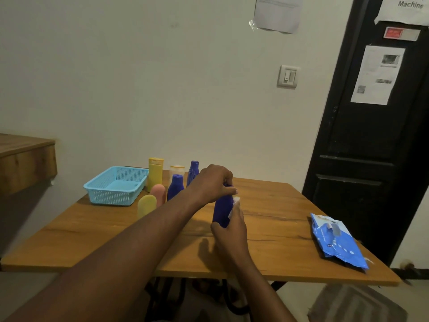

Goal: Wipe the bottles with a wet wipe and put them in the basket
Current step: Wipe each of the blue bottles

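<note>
Between my hands, a blue bottle (223, 211) stands on the tabletop (274, 219): my left hand (212, 182) pinches its cap to steady it while my right hand (229, 231) presses a wet wipe (235, 204) against its side. Left of both hands, the empty basket (116, 185) waits.

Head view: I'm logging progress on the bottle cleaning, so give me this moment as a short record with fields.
surface: wooden table
left hand: grips the top of the blue bottle
right hand: presses a white wet wipe against that bottle's side
basket: light blue, far left, nothing in it
bottles waiting: six beside the basket, including the tall yellow bottle
wipe pack: blue, near the right edge
progress: no bottle in the basket yet
</note>
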A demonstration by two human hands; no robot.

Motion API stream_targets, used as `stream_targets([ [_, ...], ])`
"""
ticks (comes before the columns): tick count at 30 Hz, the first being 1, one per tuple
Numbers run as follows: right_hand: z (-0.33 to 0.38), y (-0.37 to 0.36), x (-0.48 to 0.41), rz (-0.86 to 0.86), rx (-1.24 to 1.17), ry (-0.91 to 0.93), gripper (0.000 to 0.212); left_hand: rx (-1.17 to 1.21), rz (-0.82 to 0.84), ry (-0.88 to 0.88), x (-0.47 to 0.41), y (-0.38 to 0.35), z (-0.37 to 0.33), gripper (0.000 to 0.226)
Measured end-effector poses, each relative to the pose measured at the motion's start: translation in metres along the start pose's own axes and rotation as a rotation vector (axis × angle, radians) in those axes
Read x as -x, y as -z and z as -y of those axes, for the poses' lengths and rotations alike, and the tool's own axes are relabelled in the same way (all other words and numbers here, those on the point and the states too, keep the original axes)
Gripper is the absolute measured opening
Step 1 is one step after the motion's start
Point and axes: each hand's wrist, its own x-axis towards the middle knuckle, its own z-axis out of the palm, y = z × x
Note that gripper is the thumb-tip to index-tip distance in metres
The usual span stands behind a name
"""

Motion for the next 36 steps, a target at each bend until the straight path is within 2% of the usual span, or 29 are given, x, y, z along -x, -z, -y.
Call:
stream_targets([
  [3, -0.012, 0.003, 0.003, 0.024, 0.054, -0.077, 0.086, -0.006, -0.007, 0.011, 0.000, -0.001, 0.000, 0.025],
  [5, -0.017, 0.004, 0.006, 0.027, 0.103, -0.087, 0.067, -0.027, -0.013, 0.018, 0.000, -0.001, -0.002, 0.026],
  [7, -0.016, 0.003, 0.009, 0.003, 0.085, -0.093, 0.058, -0.045, -0.015, 0.026, 0.000, -0.001, -0.003, 0.025],
  [9, -0.011, -0.002, 0.013, -0.030, -0.004, -0.083, 0.065, -0.058, -0.013, 0.041, 0.000, -0.002, -0.005, 0.026],
  [12, 0.004, -0.011, 0.018, -0.069, -0.126, -0.033, 0.090, -0.074, -0.020, 0.048, -0.001, -0.002, -0.008, 0.028],
  [15, 0.016, -0.016, 0.012, -0.098, -0.104, 0.050, 0.095, -0.090, -0.014, 0.055, -0.001, -0.001, -0.010, 0.027],
  [22, 0.015, -0.009, -0.003, -0.076, 0.007, 0.097, 0.090, -0.096, 0.013, 0.086, -0.001, 0.003, -0.009, 0.044],
  [27, 0.007, -0.007, 0.001, -0.051, 0.015, 0.033, 0.088, -0.099, 0.049, 0.117, -0.003, 0.009, -0.013, 0.034],
  [32, -0.008, -0.020, 0.023, 0.006, 0.195, -0.053, 0.087, -0.109, 0.038, 0.163, -0.005, 0.011, -0.016, 0.036],
  [36, -0.005, -0.026, 0.034, -0.029, 0.287, 0.013, 0.078, -0.123, 0.021, 0.186, -0.006, 0.010, -0.012, 0.037],
])
